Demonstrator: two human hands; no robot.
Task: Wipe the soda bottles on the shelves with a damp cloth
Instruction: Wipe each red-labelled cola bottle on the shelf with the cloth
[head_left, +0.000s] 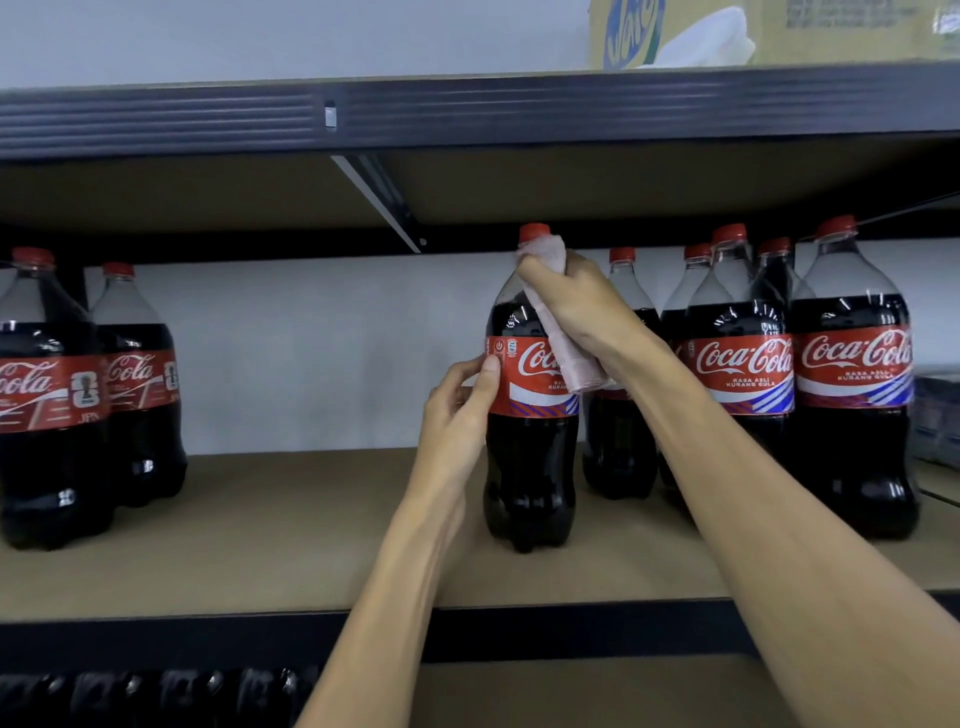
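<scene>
Reading Coca-Cola on bottle (530, 457), upright on shelf (260, 519); neighbours (743, 374) add "RASA ASLI KURANG GULA". Left grip (457, 410) curls round its label (535, 382); right grip (576, 306) clutches pink cloth (576, 358) against its neck.

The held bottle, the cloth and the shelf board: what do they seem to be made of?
Bottle: clear glossy plastic, probably; highlights and see-through neck. Cloth: soft pinkish fabric; it folds and drapes. Shelf board: matte brown fibreboard or similar; flat, no grain visible.
</scene>
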